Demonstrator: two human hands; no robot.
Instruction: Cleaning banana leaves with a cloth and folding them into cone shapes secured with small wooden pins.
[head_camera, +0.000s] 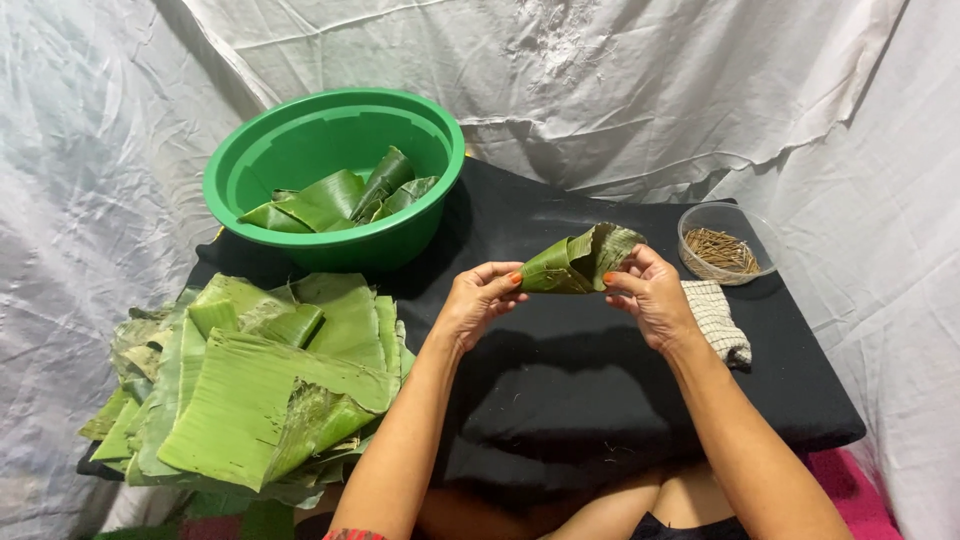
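A banana leaf rolled into a cone (575, 262) hangs above the black cloth, held between both hands. My left hand (478, 300) pinches its pointed tip at the left. My right hand (652, 292) grips the wide open end at the right, with fingers over the rim. A stack of flat green banana leaf pieces (250, 385) lies at the left of the table. A green plastic basin (290, 140) at the back left holds several folded leaf cones (340, 198).
A black cloth (580, 390) covers the low table. At the back right stands a clear round container of thin brown sticks (725, 248), with a checked cloth (718, 318) beside it. Crumpled white sheeting (700, 80) surrounds the table. My knees show below the front edge.
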